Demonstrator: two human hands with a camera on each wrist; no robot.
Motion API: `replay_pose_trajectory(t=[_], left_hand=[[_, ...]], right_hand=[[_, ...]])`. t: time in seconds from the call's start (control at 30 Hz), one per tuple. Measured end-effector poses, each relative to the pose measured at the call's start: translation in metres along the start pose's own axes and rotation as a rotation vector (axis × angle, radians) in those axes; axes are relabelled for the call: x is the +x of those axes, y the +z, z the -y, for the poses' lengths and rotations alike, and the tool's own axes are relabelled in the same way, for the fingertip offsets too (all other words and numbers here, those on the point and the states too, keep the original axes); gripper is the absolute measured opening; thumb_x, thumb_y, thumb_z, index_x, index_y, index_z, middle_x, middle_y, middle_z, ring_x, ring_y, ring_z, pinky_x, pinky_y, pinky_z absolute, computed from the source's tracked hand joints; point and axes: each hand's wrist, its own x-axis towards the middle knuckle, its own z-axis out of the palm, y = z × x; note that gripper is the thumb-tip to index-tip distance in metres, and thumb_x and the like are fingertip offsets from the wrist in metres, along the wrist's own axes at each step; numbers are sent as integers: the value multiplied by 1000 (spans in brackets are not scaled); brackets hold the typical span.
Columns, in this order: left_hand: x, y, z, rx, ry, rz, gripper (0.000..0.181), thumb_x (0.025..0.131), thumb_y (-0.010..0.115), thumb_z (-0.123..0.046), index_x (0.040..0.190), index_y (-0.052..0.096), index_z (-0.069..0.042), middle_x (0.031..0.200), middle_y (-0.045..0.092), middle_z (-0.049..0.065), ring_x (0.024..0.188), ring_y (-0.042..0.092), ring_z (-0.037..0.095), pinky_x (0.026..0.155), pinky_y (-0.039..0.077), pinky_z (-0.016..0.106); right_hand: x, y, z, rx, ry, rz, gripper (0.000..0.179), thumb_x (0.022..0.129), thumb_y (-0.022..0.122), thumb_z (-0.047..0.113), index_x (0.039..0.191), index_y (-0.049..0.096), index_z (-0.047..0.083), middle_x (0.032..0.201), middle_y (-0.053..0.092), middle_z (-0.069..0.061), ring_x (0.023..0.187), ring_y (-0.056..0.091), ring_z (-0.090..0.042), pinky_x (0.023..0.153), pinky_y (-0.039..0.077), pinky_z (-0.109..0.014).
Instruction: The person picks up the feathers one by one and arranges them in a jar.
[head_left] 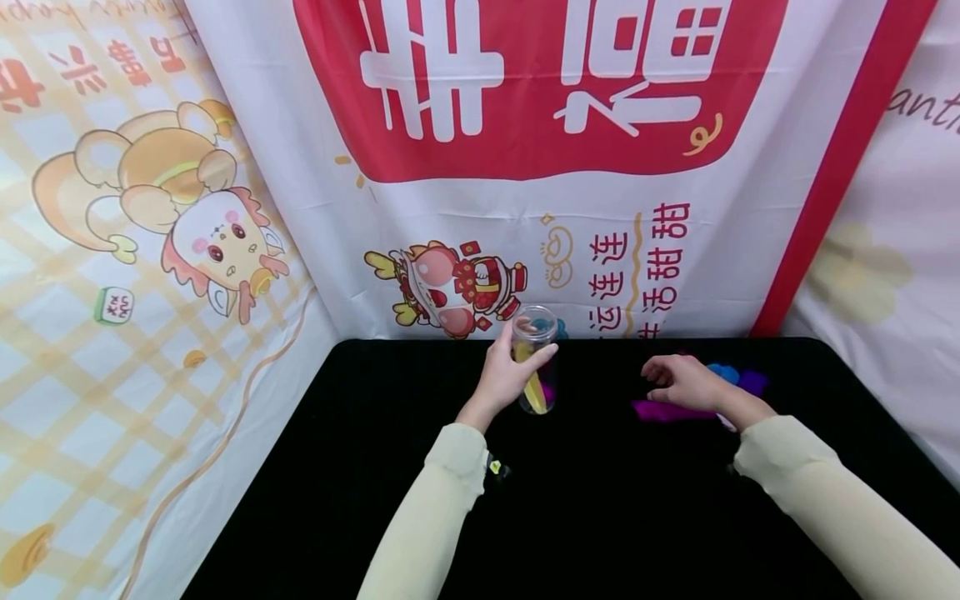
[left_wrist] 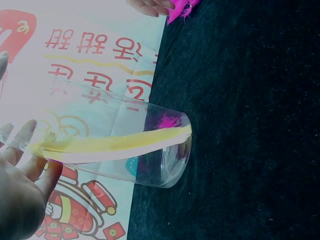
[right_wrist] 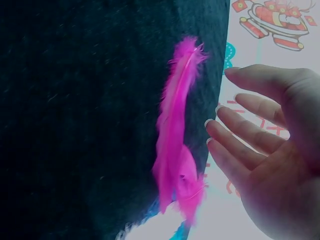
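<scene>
My left hand [head_left: 510,367] grips a clear, open-topped jar [left_wrist: 150,170] with its thumb and fingers around the upper part. Inside the jar a long yellow feather [left_wrist: 115,145] leans along the wall, with a bit of magenta feather [left_wrist: 169,121] near the bottom. My right hand [right_wrist: 270,135] is above the right side of the table, fingers relaxed and apart, holding nothing. Beside its fingers lies a magenta feather [right_wrist: 175,125]. A white feather [right_wrist: 157,225] and some blue ones [head_left: 723,372] lie close by, partly hidden by the hand in the head view.
The table [head_left: 360,500] is covered in black cloth. A purple feather [head_left: 752,382] is at the far end of the pile on the right. Printed white curtains [head_left: 465,208] hang right behind the table's back edge and along both sides.
</scene>
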Motion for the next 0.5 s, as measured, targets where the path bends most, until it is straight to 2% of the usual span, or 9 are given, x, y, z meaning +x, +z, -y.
replay_pose_trajectory(t=[0.2,0.37,0.5], left_hand=[[2,1,2,21,-2,-20,70,94,74,-44,151,41,-20,142,59,4,131,53,20,109,43,46],[1,2,4,31,8,-36,66,94,74,-46,149,44,-24,139,60,1,130,54,19,109,44,47],[1,3,4,36,13,-43,63,94,74,-42,147,45,-25,137,61,0,130,54,19,108,44,47]], right_hand=[[-4,3,-9,14,-4,19,37,85,80,9,113,66,-10,103,72,-21,93,69,-35,84,56,-51],[-7,7,-12,18,1,70,37,83,81,10,112,67,-9,103,72,-18,93,68,-32,81,56,-45],[-8,11,-12,-7,-16,68,35,80,82,7,109,69,-8,101,72,-17,92,67,-31,81,55,-44]])
